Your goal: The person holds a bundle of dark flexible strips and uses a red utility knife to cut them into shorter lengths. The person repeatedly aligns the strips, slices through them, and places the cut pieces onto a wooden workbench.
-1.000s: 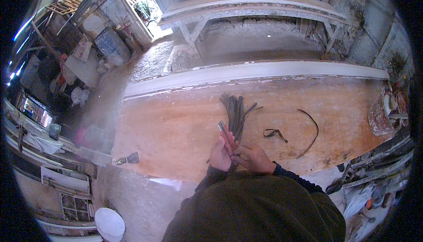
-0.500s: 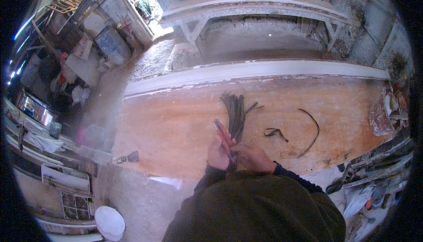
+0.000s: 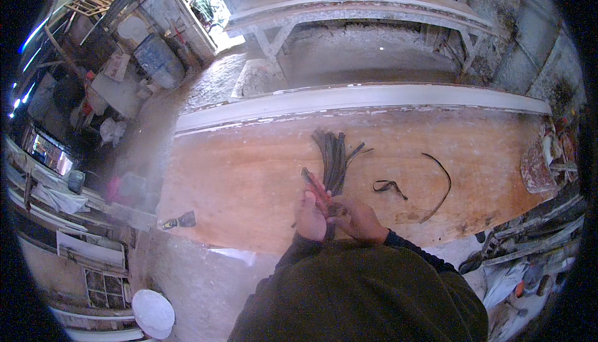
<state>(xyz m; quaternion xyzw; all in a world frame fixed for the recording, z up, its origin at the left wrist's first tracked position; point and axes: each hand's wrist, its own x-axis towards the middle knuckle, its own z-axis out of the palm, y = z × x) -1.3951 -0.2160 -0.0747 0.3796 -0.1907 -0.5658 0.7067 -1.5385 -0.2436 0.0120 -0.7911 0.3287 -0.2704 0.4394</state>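
My left hand (image 3: 309, 220) is closed around a slim red tool (image 3: 319, 190) with a grey end, which slants up and to the left; its exact kind is unclear. Close against it, my right hand (image 3: 359, 219) is closed, its fingertips meeting the tool's lower end. What those fingers pinch is hidden. A bundle of dark, flat strips (image 3: 336, 161) lies on the wooden board just beyond both hands, its far ends fanned out. To the right rest a small looped dark strip (image 3: 389, 187) and a long curved strip (image 3: 446, 183).
The wooden tabletop (image 3: 237, 180) has a white strip (image 3: 374, 99) along its far edge. A putty knife (image 3: 179, 220) lies at its left corner. A paint-stained container (image 3: 537, 164) stands at the right end. Beyond are a long bench (image 3: 349, 9) and a blue barrel (image 3: 159, 61).
The red tool has tilted slightly, and its grey end sits a little further left. My left hand has turned, showing more of its back, while the strips lie unmoved.
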